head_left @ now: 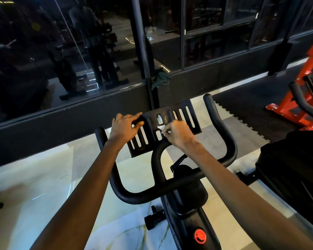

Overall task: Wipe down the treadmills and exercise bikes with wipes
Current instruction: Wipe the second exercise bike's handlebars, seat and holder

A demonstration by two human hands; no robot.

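The wipe [161,129], a small crumpled white piece, sits on the middle of the bike's slotted black tray [145,148], just below a small oval window in the tray. The right hand [177,133] has its fingers curled round the wipe and presses it to the tray, so only a bit of white shows at the fingertips. The left hand [126,126] lies on the tray's left part, fingers stretched and relaxed over the upper edge, thumb on the slotted face, holding nothing. Both forearms reach in from the lower corners. The tray is mounted at the front of the handlebar [134,194], a black padded bar with a loop at the centre and horns curving up at each side. Below it runs the bike [188,222], black, with a red round knob [200,236] on its frame. The bike stands on a pale marbled floor [34,177]. Ahead is a dark glass wall [61,51] with dim reflections, and a green cloth [161,79] lies on its ledge. A red machine [296,109] stands on a black mat [251,103] to the right.
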